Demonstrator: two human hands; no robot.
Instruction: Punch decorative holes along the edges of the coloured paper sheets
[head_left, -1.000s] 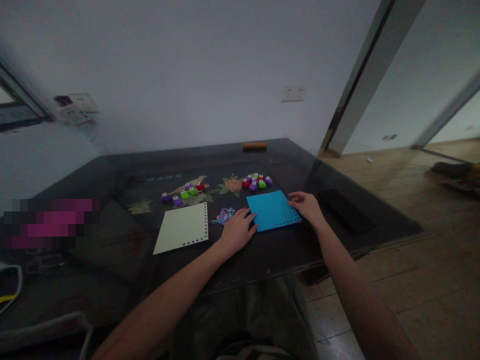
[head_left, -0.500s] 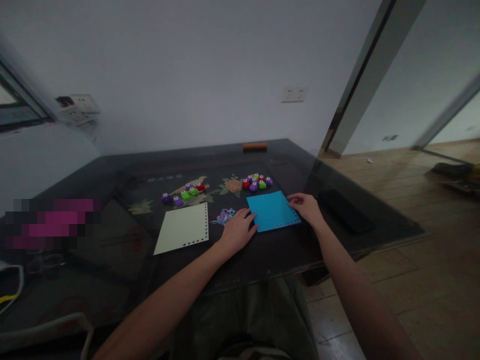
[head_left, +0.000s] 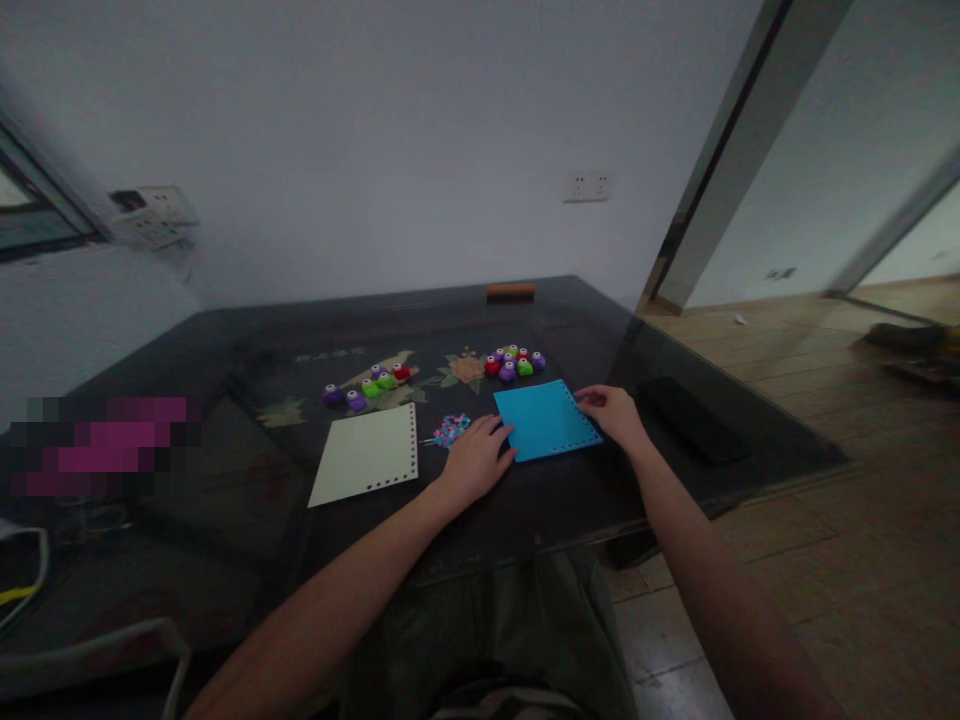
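Hands unmoved, left hand point(head_left: 474, 462) and right hand point(head_left: 616, 413) flat on blue sheet point(head_left: 545, 421)

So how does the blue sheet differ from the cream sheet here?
The blue sheet is touched by both hands, the left hand at its near left corner and the right hand at its right edge; the cream sheet lies untouched to the left. The blue sheet looks smaller than the cream sheet. Between them sits a small pile of coloured bits. Both sheets lie flat on the dark table and have punched holes along two edges.
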